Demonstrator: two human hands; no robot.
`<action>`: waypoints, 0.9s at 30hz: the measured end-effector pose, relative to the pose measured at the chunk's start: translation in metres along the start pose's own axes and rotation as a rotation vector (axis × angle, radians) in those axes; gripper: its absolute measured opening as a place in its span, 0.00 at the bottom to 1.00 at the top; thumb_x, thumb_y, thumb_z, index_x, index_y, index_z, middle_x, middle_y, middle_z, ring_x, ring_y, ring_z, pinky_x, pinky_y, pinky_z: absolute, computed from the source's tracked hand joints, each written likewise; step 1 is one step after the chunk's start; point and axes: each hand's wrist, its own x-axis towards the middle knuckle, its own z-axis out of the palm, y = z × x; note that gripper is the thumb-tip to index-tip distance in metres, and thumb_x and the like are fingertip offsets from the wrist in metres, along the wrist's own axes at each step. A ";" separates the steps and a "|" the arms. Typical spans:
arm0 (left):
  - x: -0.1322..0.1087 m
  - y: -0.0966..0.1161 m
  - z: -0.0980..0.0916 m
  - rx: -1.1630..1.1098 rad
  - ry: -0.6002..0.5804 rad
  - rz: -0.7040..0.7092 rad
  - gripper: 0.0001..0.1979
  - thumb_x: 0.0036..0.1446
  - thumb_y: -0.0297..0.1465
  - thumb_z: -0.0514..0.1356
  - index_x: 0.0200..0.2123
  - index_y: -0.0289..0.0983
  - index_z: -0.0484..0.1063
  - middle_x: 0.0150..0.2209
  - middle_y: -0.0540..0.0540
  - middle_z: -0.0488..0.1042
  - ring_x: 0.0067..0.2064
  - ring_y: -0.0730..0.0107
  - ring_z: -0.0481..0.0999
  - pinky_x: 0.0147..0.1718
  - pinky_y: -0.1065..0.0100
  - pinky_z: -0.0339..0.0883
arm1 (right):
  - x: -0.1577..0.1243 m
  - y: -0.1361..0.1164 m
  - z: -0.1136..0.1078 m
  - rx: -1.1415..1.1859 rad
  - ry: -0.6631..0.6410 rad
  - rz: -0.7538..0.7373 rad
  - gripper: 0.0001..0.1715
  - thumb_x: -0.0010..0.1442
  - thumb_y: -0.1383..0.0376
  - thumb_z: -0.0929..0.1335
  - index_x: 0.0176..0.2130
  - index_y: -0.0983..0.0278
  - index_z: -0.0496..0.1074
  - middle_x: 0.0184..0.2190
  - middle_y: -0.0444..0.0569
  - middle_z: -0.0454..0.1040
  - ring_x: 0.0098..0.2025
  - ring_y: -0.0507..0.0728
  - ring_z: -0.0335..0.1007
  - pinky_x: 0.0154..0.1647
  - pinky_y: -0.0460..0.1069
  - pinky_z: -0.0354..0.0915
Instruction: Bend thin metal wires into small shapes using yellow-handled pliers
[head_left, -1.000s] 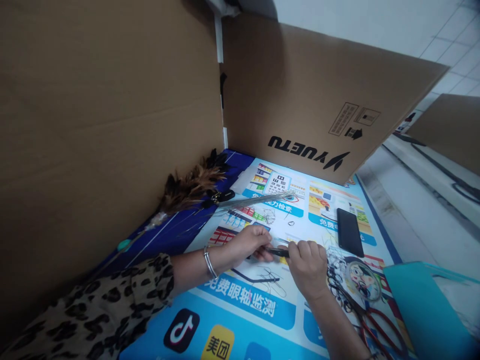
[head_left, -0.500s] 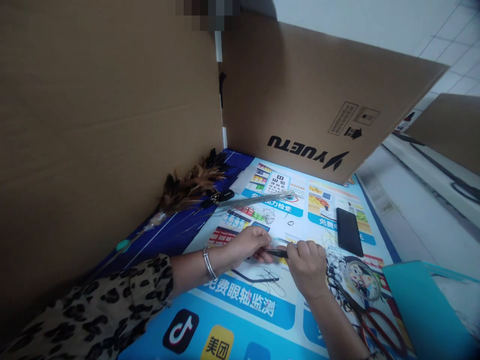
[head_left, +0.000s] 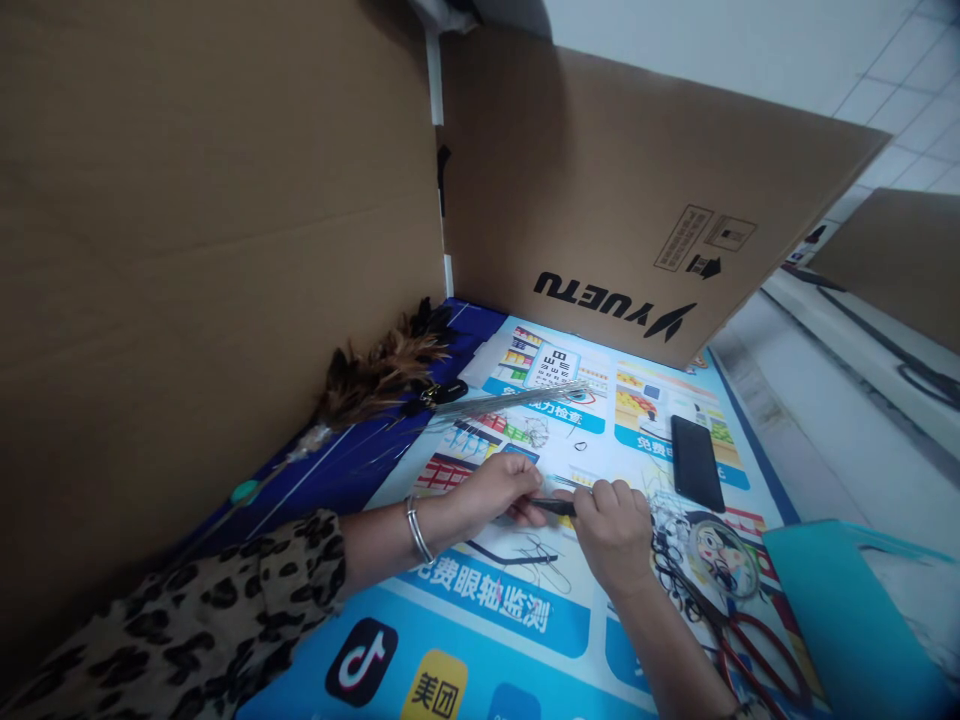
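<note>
My right hand point(head_left: 613, 535) is closed around a dark, slim, tapered tool point(head_left: 553, 506), with its narrow end pointing left; most of it is hidden in the fist, so its kind is unclear. At that end, my left hand point(head_left: 510, 488) is pinched, thumb against fingers, on something too small to make out. The two hands are close together above a printed poster point(head_left: 480, 610). Just below them lie a thin dark strip point(head_left: 510, 556) and a tangle of fine wires point(head_left: 544, 570).
Red-handled scissors point(head_left: 765, 650) and a round clear roll point(head_left: 724, 560) lie at right, near a black phone point(head_left: 697, 463) and a teal folder point(head_left: 847, 600). Farther back are silvery rods point(head_left: 510, 402) and brown feathers point(head_left: 375, 370). Cardboard panels point(head_left: 600, 180) stand behind and at left.
The hands and the dark tool keep almost the same place and hold. Only a very slight shift of the whole view shows.
</note>
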 end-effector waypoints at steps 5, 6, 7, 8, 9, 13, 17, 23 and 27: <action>0.001 0.000 -0.001 0.054 0.026 0.047 0.12 0.53 0.39 0.55 0.29 0.35 0.61 0.23 0.49 0.72 0.23 0.72 0.74 0.22 0.74 0.64 | -0.001 -0.001 0.001 0.027 -0.047 0.025 0.14 0.59 0.59 0.63 0.24 0.62 0.64 0.22 0.47 0.60 0.30 0.56 0.52 0.31 0.51 0.45; 0.001 0.000 -0.001 0.075 0.031 0.066 0.12 0.53 0.38 0.55 0.30 0.35 0.61 0.24 0.49 0.72 0.24 0.72 0.74 0.21 0.75 0.63 | -0.002 -0.002 0.002 0.035 -0.062 0.033 0.14 0.59 0.59 0.63 0.24 0.62 0.64 0.22 0.47 0.61 0.30 0.56 0.52 0.31 0.51 0.45; 0.001 0.001 -0.001 0.101 0.034 0.090 0.11 0.54 0.38 0.54 0.30 0.35 0.61 0.26 0.49 0.72 0.24 0.73 0.75 0.21 0.75 0.63 | -0.002 -0.002 0.003 0.043 -0.080 0.041 0.14 0.59 0.59 0.63 0.25 0.61 0.64 0.23 0.47 0.61 0.30 0.56 0.53 0.32 0.51 0.45; 0.001 0.001 -0.002 0.133 0.037 0.114 0.11 0.54 0.38 0.54 0.30 0.35 0.61 0.27 0.50 0.72 0.25 0.73 0.75 0.21 0.75 0.63 | -0.002 -0.003 0.003 0.052 -0.099 0.049 0.13 0.60 0.60 0.62 0.25 0.62 0.65 0.23 0.48 0.62 0.30 0.56 0.53 0.32 0.51 0.46; 0.001 0.002 -0.002 0.173 0.045 0.143 0.11 0.55 0.38 0.53 0.31 0.35 0.61 0.28 0.50 0.72 0.25 0.73 0.74 0.22 0.75 0.63 | -0.002 -0.003 0.004 0.060 -0.118 0.058 0.13 0.60 0.60 0.62 0.25 0.62 0.65 0.24 0.48 0.62 0.31 0.56 0.54 0.32 0.51 0.46; -0.002 0.003 -0.002 0.439 0.119 0.329 0.09 0.57 0.36 0.50 0.30 0.36 0.62 0.28 0.51 0.71 0.27 0.75 0.72 0.26 0.74 0.63 | -0.004 -0.005 0.007 0.090 -0.201 0.097 0.09 0.58 0.63 0.63 0.27 0.62 0.66 0.26 0.48 0.64 0.31 0.57 0.56 0.32 0.51 0.47; -0.004 0.001 -0.003 0.731 0.188 0.493 0.08 0.59 0.32 0.48 0.31 0.37 0.64 0.27 0.52 0.70 0.30 0.75 0.71 0.29 0.74 0.62 | -0.005 -0.007 0.009 0.130 -0.305 0.150 0.04 0.55 0.64 0.66 0.28 0.62 0.66 0.27 0.48 0.66 0.33 0.56 0.59 0.33 0.50 0.48; -0.001 -0.013 -0.009 1.089 0.219 0.632 0.10 0.61 0.33 0.46 0.38 0.37 0.64 0.29 0.49 0.73 0.31 0.71 0.72 0.30 0.71 0.63 | -0.006 -0.010 0.011 0.196 -0.460 0.242 0.04 0.52 0.64 0.67 0.30 0.62 0.67 0.30 0.46 0.69 0.34 0.55 0.63 0.32 0.48 0.50; 0.002 -0.021 -0.011 1.238 0.232 0.763 0.09 0.60 0.31 0.47 0.39 0.37 0.65 0.28 0.48 0.72 0.30 0.71 0.72 0.30 0.71 0.63 | -0.003 -0.011 0.008 0.215 -0.565 0.294 0.04 0.54 0.62 0.66 0.30 0.61 0.67 0.30 0.45 0.70 0.33 0.54 0.65 0.28 0.47 0.48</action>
